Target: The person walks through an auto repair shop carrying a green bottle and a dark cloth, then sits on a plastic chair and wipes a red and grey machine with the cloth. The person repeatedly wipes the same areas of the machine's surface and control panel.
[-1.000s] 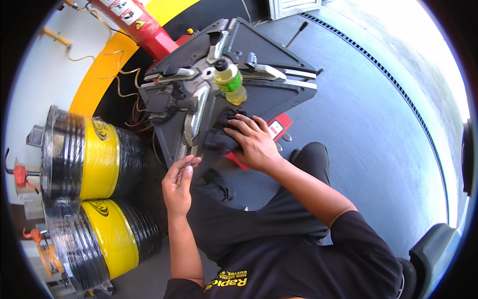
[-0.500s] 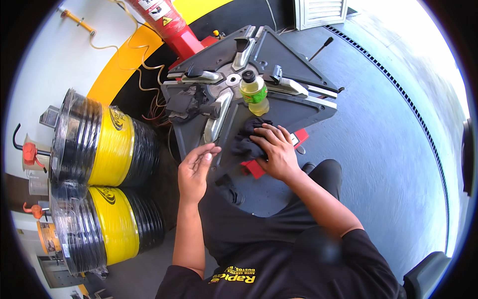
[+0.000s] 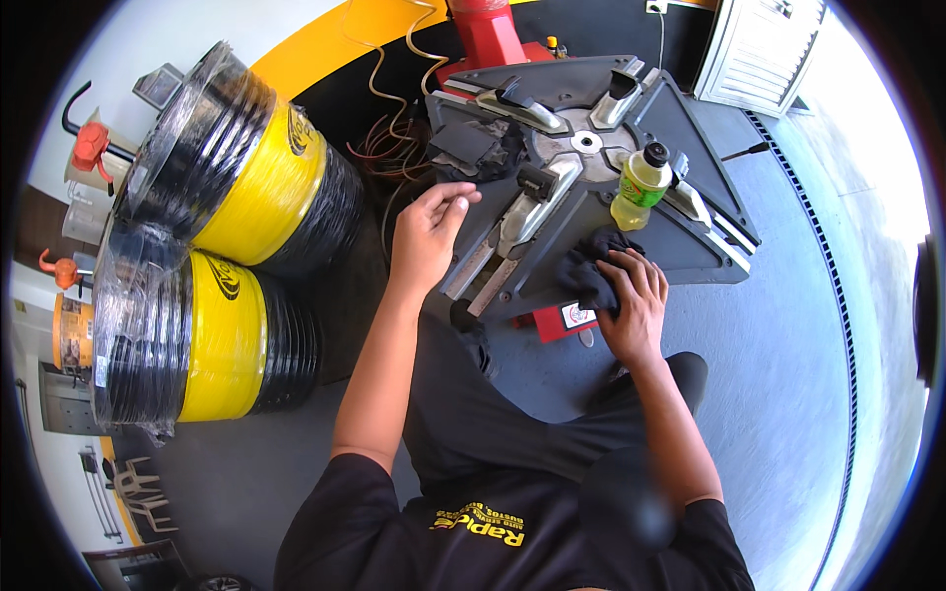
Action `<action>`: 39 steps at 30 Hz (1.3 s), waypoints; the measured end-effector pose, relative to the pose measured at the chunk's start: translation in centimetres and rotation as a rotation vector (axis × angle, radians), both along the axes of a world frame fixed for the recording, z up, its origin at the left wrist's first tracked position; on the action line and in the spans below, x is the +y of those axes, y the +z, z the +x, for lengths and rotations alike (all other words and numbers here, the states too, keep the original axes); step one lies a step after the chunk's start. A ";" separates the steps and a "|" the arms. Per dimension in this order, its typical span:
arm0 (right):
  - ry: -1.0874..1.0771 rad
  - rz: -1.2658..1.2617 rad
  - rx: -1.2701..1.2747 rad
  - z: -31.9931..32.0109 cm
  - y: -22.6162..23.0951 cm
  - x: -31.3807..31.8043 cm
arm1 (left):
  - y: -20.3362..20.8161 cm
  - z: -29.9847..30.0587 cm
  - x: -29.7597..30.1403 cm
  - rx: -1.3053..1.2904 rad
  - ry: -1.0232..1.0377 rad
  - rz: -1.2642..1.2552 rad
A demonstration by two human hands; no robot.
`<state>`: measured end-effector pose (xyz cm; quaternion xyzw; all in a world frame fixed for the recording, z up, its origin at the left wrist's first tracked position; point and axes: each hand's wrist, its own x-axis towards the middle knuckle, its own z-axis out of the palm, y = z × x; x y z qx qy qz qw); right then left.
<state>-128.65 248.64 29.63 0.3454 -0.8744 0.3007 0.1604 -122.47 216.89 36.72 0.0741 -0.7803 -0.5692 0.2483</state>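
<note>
Under the fingers of my right hand [image 3: 639, 307] is a bunched black cloth [image 3: 585, 278], gripped at the near right edge of a tire changer turntable [image 3: 552, 256]. My left hand [image 3: 426, 236] hovers beside the turntable's left edge, fingers loosely bent and thumb near them, with nothing visible in it. Just beyond those fingers lies a crumpled dark bundle with a flat grey piece on top [image 3: 471, 146]. A bottle [image 3: 641, 189] with a black cap, green label and yellow-green liquid stands upright on the turntable, just past the cloth. Metal clamp jaws [image 3: 537, 202] run outward from the round hub [image 3: 587, 144].
Two plastic-wrapped black and yellow drums [image 3: 232, 330] stand at the left. A red box-like part [image 3: 557, 322] shows below the turntable. Behind it are a red column [image 3: 485, 34] and coiled hoses [image 3: 389, 148]. A floor drain [image 3: 823, 246] curves along the right.
The view has shifted, so the turntable and drums sit differently in the picture. My left hand is now closer to the dark bundle; my right hand stays on the cloth.
</note>
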 end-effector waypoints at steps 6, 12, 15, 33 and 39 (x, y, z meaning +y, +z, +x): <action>-0.028 0.007 0.005 0.1 0.0 -0.3 | -1.1 -4.7 -2.8 -0.066 0.097 -0.231; -0.034 0.022 0.004 0.1 0.1 -0.4 | -2.9 -5.5 -4.9 0.036 0.189 -0.140; -0.030 0.026 0.010 0.1 0.0 -0.4 | -3.6 -5.4 -5.7 -0.058 0.219 -0.196; 0.036 -0.252 -0.099 -0.8 2.4 2.9 | -5.5 -15.6 -10.4 -0.440 0.449 -0.739; -0.204 -0.203 -0.052 -3.6 5.4 7.1 | -4.3 -17.8 -13.6 -0.194 0.358 -0.572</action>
